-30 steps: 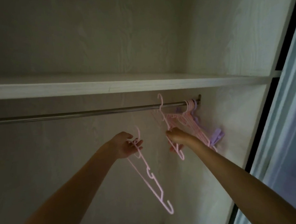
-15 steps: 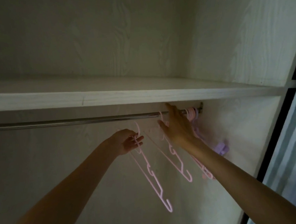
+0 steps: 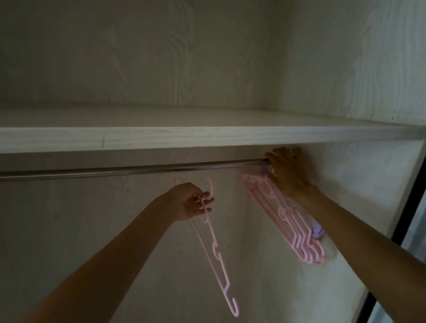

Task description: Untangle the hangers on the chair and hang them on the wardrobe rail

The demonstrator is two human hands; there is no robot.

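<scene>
At right centre of the frame, a bunch of pink hangers [image 3: 287, 214] already hangs at the rail's [image 3: 123, 170] far end, the right hand [image 3: 285, 174] pressing against them with straight, spread fingers. Left of it, below the rail, the left hand [image 3: 188, 203] curls around one more hanger [image 3: 218, 255], not yet hooked on. How many remain on the chair cannot be told.

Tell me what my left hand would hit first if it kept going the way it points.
Probably the rail: the left hand, gripping a pink hanger, points up and forward just below it. Depth is unclear, so it might pass under to the back wall.
</scene>
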